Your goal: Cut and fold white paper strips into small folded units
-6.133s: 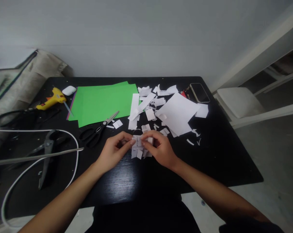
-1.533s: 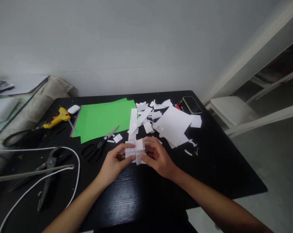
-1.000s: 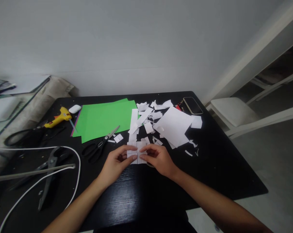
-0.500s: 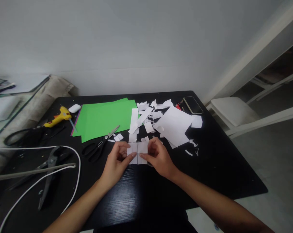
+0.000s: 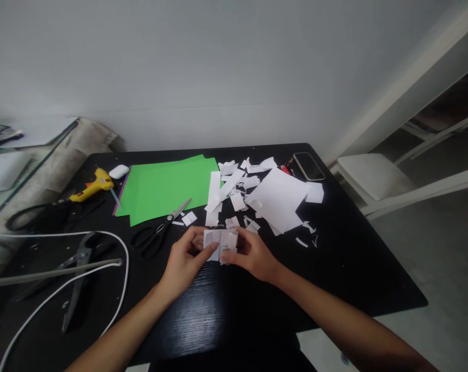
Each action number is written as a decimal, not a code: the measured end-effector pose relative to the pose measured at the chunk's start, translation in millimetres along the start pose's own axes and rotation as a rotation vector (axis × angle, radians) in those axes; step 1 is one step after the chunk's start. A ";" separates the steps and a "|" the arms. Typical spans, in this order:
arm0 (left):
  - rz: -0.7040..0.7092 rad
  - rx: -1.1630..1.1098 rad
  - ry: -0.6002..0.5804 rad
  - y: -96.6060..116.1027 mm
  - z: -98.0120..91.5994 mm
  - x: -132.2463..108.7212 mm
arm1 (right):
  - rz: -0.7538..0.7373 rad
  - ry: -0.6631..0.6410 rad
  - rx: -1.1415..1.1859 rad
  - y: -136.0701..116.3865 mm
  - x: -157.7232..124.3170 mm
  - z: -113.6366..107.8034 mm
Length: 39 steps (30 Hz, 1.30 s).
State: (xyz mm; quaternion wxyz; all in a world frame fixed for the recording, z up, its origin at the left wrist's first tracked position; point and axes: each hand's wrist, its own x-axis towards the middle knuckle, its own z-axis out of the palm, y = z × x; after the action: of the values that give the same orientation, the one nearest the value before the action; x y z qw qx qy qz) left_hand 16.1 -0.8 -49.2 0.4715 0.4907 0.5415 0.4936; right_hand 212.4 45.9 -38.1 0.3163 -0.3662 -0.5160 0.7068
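Head view: small folded white paper piece (image 5: 228,238) at the near middle of the black table (image 5: 334,258), between both bare hands; a seam runs down its middle, loose flaps on its right half. Whether it touches the tabletop, cannot tell. Left hand (image 5: 183,260) closed on its left side, thumb across the front, other fingers partly hidden behind. Right hand (image 5: 259,258) grips the right side, thumb low on the front, fingers largely out of sight. Just beyond the piece, a scatter of white paper scraps (image 5: 237,201); right of these, a larger white sheet (image 5: 280,194) lying askew. Left of the piece, black-handled scissors (image 5: 169,218), open end lying over the edge of the green sheets (image 5: 172,186). Farther left, a yellow glue gun (image 5: 101,181) beside a rounded white object (image 5: 119,171). Nearer, a dark metal tool (image 5: 75,298) lies inside a loop of white cable (image 5: 126,263). Phone (image 5: 309,167) at the far right corner; beyond the table on that side, a white seat (image 5: 375,175).
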 end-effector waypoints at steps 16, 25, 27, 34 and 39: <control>-0.080 -0.095 -0.225 20.2 1.1 0.6 | 0.033 0.046 0.058 -0.5 2.8 -0.5; -0.120 -0.174 -0.234 21.0 -3.5 1.9 | 0.060 0.006 0.096 -2.3 2.9 -3.1; -0.129 -0.172 -0.234 21.7 -3.4 2.0 | 0.060 0.004 0.093 -2.4 3.1 -3.2; -0.100 -0.189 -0.189 21.6 -1.2 3.2 | 0.017 0.063 0.158 -4.0 2.8 -2.2; -0.122 -0.183 -0.184 18.8 -2.3 3.3 | 0.025 0.054 0.139 -4.1 2.8 -2.5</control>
State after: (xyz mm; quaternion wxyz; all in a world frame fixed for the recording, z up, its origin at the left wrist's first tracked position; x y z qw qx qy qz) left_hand 14.9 3.0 -30.4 0.5911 0.4549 0.4776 0.4642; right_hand 213.3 50.5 -35.2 0.3459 -0.3686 -0.4523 0.7348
